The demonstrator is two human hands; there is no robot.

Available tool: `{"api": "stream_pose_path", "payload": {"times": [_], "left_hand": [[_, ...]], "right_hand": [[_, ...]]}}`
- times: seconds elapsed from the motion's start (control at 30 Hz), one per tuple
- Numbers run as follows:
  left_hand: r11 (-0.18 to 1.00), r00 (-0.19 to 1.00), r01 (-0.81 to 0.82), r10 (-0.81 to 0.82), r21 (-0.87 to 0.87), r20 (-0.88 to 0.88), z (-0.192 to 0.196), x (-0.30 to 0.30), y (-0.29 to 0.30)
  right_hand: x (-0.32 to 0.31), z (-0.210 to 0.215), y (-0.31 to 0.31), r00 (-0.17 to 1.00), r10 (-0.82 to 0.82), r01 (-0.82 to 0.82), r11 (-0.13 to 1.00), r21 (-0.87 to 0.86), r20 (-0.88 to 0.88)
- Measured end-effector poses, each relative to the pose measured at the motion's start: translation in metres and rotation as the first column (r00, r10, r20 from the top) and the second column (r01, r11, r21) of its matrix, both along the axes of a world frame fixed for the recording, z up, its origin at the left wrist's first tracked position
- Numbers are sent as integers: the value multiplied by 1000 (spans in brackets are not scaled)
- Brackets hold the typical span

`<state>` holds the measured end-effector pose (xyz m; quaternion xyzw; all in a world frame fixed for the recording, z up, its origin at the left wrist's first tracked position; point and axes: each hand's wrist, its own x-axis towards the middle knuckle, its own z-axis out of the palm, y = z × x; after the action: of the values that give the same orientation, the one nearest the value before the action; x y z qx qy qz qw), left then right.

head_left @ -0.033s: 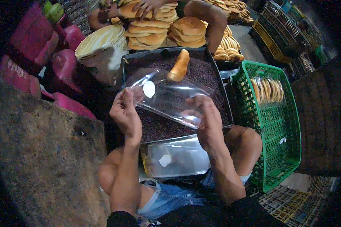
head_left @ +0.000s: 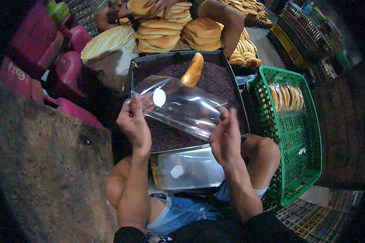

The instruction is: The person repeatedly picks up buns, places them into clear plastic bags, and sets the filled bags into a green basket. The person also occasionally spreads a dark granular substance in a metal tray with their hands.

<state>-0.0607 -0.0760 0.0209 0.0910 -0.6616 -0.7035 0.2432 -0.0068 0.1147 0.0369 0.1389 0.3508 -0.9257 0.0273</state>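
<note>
In the head view, your left hand point(head_left: 134, 125) pinches one end of a glossy, clear plastic bag point(head_left: 180, 108) with a round white label point(head_left: 159, 97); your right hand point(head_left: 226, 133) is at the other end, its grip unclear. The bag hangs slantwise over dark, crumbly filling point(head_left: 221, 79) in a rectangular tray point(head_left: 238, 89), beside a smooth, golden, elongated bread roll point(head_left: 193, 71). Right of you stands a green lattice basket point(head_left: 292, 137).

Left hand point(head_left: 134, 123) pinching, right hand point(head_left: 225, 137) fingers extended
</note>
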Motion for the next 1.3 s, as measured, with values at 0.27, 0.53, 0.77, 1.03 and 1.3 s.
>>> {"api": "stream_pose_path", "payload": {"times": [0.27, 0.53, 0.77, 1.03, 1.3], "left_hand": [[891, 975, -223, 213, 396, 70, 2, -7, -28], [596, 976, -184, 205, 781, 74, -14, -24, -97], [646, 952, -303, 244, 701, 186, 12, -17, -60], [742, 930, -364, 259, 563, 261, -41, -32, -42], [811, 933, -359, 290, 463, 215, -58, -43, -19]], "right_hand": [[-18, -18, -37, 990, 136, -59, 596, 801, -29], [-157, -112, -55, 838, -295, 258, -528, 809, -459], [-123, -85, 33, 976, -23, 207, -241, 948, -219], [-70, -106, 88, 975, 216, 42, -383, 923, 45], [-2, 9, 124, 983, 174, -152, 584, 797, 60]]}}
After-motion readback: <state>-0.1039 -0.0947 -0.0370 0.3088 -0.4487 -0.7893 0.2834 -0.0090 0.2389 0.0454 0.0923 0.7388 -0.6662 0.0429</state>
